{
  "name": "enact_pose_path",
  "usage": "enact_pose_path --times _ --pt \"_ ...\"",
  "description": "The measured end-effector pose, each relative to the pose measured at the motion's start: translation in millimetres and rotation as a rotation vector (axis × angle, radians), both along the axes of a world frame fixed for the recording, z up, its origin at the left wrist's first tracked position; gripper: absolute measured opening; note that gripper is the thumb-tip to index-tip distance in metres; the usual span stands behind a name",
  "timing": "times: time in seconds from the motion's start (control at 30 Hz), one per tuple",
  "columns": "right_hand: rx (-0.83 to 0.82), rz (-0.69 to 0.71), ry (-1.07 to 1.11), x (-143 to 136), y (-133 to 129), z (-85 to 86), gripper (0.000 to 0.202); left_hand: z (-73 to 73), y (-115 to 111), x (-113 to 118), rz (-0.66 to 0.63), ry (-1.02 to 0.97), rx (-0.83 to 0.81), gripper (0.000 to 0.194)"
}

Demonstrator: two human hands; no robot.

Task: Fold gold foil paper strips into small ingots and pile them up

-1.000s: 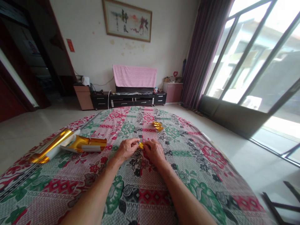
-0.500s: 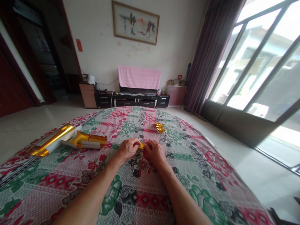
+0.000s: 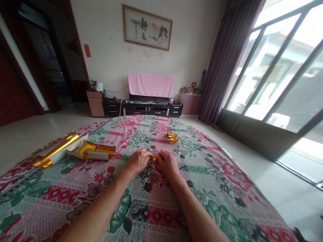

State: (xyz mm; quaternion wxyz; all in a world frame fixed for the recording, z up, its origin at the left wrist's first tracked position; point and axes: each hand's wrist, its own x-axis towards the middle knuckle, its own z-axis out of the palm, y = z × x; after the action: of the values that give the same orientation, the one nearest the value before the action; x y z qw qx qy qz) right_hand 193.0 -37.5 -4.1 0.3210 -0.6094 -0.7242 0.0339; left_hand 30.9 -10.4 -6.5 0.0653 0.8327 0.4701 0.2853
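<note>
Between my two hands is a small piece of gold foil paper (image 3: 154, 157), mostly covered by the fingers. My left hand (image 3: 139, 161) is closed, pinching the paper's left side. On its right side my right hand (image 3: 168, 162) pinches it too, fingers curled. Both hands rest low over the patterned cloth. Just beyond them lie several folded gold foil pieces (image 3: 173, 137) in a short row. To the left are gold foil sheets (image 3: 98, 150), loosely rolled, with white undersides showing.
A flowered cloth (image 3: 199, 215) covers the rounded table. Past its far edge stands a low black cabinet (image 3: 113, 109), with a pink towel (image 3: 150, 84) draped over something on top. A purple curtain (image 3: 219, 64) and large windows are at the right.
The hands stay in nearly the same place, still pinching the gold paper, and less of it shows between the fingers. The view has shifted slightly.
</note>
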Motion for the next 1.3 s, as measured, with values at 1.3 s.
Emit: enact_pose_path --times 1.3 --pt "-0.062 0.003 -0.221 -0.6 0.5 9.4 0.030 4.3 -7.1 6.7 0.118 0.100 -0.050 0.027"
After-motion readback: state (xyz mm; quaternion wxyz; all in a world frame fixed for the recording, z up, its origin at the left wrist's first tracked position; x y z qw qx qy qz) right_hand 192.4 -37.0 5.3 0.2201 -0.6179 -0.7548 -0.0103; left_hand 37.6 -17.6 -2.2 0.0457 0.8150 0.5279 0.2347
